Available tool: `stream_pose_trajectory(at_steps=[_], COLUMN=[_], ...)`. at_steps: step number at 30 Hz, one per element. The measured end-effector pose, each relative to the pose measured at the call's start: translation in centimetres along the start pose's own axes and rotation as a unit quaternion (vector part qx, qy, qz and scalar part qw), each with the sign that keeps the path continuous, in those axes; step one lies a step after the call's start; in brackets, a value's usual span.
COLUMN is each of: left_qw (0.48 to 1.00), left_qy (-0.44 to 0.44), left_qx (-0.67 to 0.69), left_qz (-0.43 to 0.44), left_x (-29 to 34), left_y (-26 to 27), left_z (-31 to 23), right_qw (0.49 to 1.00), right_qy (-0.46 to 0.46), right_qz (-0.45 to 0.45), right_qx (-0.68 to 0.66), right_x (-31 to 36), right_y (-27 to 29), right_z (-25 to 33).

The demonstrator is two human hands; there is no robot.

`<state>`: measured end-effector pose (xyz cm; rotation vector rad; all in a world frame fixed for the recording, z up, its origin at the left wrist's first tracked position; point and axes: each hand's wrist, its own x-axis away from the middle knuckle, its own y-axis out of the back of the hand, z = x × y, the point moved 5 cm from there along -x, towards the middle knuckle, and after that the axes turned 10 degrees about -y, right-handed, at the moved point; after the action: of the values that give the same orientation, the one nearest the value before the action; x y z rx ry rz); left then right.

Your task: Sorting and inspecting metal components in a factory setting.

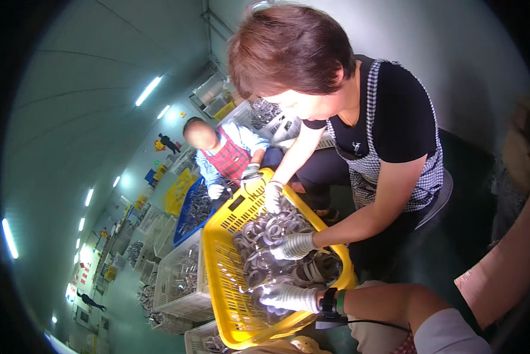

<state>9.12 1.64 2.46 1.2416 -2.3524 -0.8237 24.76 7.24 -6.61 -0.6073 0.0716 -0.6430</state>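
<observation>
Step in hand appears to be handling grey metal-looking rings (321, 268) inside the yellow basket (220, 239) — gloved right hand (289, 297) over its near end, grip cannot be told, left unseen — next move calling for fingers closing on a ring.

No legible text: red lettering (83, 274) on far wall, lower left, too small; white mark (357, 147) on black shirt (401, 121), upper right of center, unreadable.
</observation>
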Motion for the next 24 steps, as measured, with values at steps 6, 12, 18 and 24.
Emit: stream_pose_trajectory(at_steps=[6, 12, 18, 24], left_qw=[0.999, 0.996, 0.984, 0.983], left_qy=[0.008, 0.000, -0.161, -0.101], left_qx=[-0.032, -0.050, 0.069, 0.112], left_qz=[0.043, 0.080, -0.018, -0.105], left_x=[0.3, -0.1, 0.7, -2.4], left_y=[0.2, 0.4, 2.0, 1.3], left_z=[-2.0, -2.9, -5.4, 3.0], right_qw=[0.999, 0.990, 0.972, 0.974], right_qy=[-0.016, -0.050, 0.101, 0.071], right_qz=[-0.025, -0.084, -0.101, -0.142], right_qx=[0.023, 0.102, 0.189, 0.159], right_x=[0.0, 0.4, -0.5, 0.3], right_y=[2.0, 2.6, 2.1, 1.7], right_z=[-0.6, -0.1, 0.8, 1.9])
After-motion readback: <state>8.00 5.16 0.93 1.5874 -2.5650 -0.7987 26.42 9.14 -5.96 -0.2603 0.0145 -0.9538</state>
